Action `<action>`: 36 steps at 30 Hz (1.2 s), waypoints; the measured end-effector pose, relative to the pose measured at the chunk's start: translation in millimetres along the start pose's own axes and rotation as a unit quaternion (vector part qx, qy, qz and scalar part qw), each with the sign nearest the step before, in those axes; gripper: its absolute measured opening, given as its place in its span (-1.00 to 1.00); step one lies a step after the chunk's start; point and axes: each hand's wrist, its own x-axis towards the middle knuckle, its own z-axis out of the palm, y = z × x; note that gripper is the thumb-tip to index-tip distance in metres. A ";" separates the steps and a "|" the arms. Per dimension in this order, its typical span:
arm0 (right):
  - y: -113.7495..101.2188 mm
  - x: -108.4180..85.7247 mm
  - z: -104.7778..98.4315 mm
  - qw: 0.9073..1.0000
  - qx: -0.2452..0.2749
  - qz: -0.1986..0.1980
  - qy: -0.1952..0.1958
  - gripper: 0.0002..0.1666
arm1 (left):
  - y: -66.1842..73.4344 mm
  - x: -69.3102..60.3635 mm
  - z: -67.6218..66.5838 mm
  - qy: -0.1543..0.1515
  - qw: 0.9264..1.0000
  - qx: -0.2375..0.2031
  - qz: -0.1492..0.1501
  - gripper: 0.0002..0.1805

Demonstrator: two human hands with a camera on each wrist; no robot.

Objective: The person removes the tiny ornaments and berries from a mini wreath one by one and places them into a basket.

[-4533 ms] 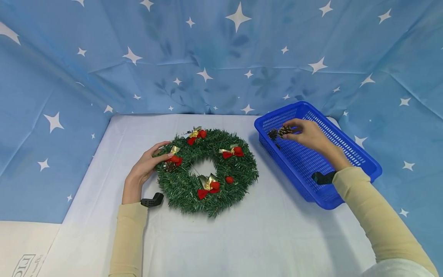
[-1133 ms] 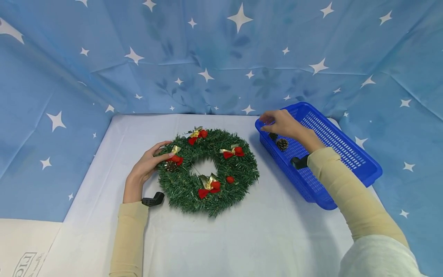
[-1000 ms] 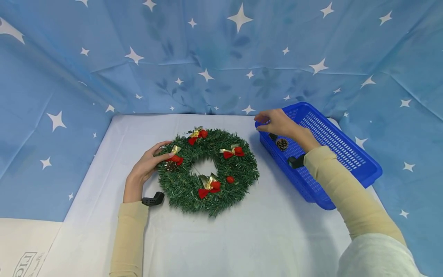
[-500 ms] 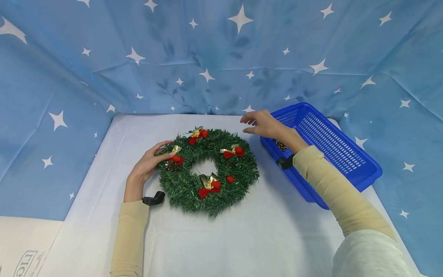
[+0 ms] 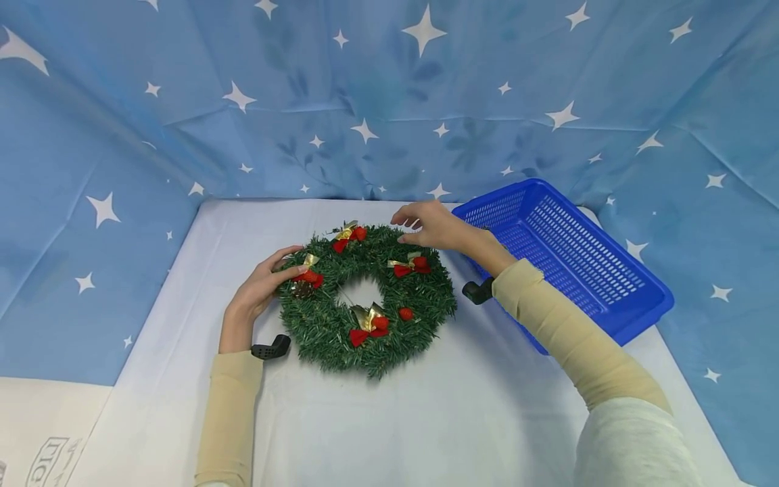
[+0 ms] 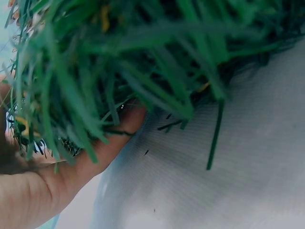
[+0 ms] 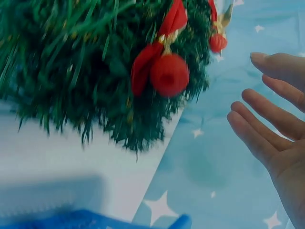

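Note:
A green wreath (image 5: 365,358) with red-and-gold bows, red berries and a small pinecone (image 5: 301,289) lies on the table. My left hand (image 5: 258,287) grips its left edge, thumb over the top beside a bow; in the left wrist view the fingers (image 6: 109,148) go in under the green strands. My right hand (image 5: 433,226) hovers over the wreath's upper right edge, above a red bow (image 5: 411,266). In the right wrist view its fingers (image 7: 267,114) are spread and hold nothing, apart from the wreath.
A blue perforated basket (image 5: 633,284) stands at the right of the table, partly behind my right forearm, which hides the pinecones in it. The white cloth (image 5: 389,433) runs to a blue star-patterned backdrop (image 5: 389,88).
Earlier my right hand held a pinecone over the basket; that pinecone then lay inside it. The hand has since moved left, out over the wreath. My left hand and the wreath stay put.

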 end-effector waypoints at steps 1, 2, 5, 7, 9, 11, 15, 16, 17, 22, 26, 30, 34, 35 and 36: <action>-1.3 1.7 2.5 1.000 -0.003 -0.008 -0.001 -0.57 | -0.1 0.1 0.0 0.000 1.000 -0.001 0.000 -0.22; -3.2 3.1 4.7 1.000 -0.004 -0.015 -0.002 -0.56 | -0.2 0.2 -0.1 0.000 1.000 -0.003 0.001 -0.22; -9.4 6.2 11.0 1.000 -0.002 -0.028 -0.004 -0.56 | -0.5 0.3 -0.1 -0.002 1.000 -0.009 0.004 -0.24; -14.7 7.8 14.7 1.000 -0.001 -0.031 -0.006 -0.55 | -1.1 0.4 0.1 -0.004 1.000 -0.010 0.006 -0.24; -20.2 9.6 18.1 0.999 0.001 -0.035 -0.009 -0.54 | -1.7 0.3 0.1 -0.005 1.000 -0.011 0.007 -0.25; -25.3 11.9 21.6 0.999 0.002 -0.041 -0.012 -0.54 | -2.4 0.3 0.0 -0.005 1.000 -0.011 0.007 -0.25; -36.3 16.2 28.1 0.998 0.006 -0.054 -0.023 -0.53 | -2.9 0.2 -0.4 -0.005 1.000 -0.009 0.009 -0.26; -39.2 17.3 29.8 0.998 0.007 -0.058 -0.027 -0.54 | -3.0 0.2 -0.5 -0.004 1.000 -0.008 0.010 -0.26; -41.8 18.5 31.6 0.998 0.009 -0.063 -0.030 -0.54 | -3.2 0.3 -0.6 -0.004 1.000 -0.007 0.010 -0.25; -54.6 24.4 40.3 0.995 0.005 -0.081 -0.050 -0.55 | -4.0 0.3 -0.7 -0.003 1.000 -0.002 0.009 -0.25; -64.0 29.0 45.7 0.994 0.005 -0.084 -0.070 -0.51 | -4.2 0.1 -0.6 -0.003 1.000 -0.002 0.008 -0.25; -70.3 33.2 51.7 0.992 0.016 -0.097 -0.077 -0.49 | -3.8 0.8 -0.8 -0.004 1.000 -0.003 0.008 -0.25; -76.5 36.3 58.5 0.990 0.025 -0.121 -0.075 -0.50 | -3.1 1.0 -0.9 -0.004 1.000 -0.001 0.007 -0.25; -77.8 37.0 60.3 0.989 0.024 -0.125 -0.074 -0.50 | -3.0 1.0 -0.9 -0.004 1.000 -0.002 0.007 -0.25; -79.2 37.8 62.1 0.988 0.022 -0.130 -0.074 -0.50 | -3.0 1.0 -0.8 -0.004 1.000 -0.002 0.006 -0.25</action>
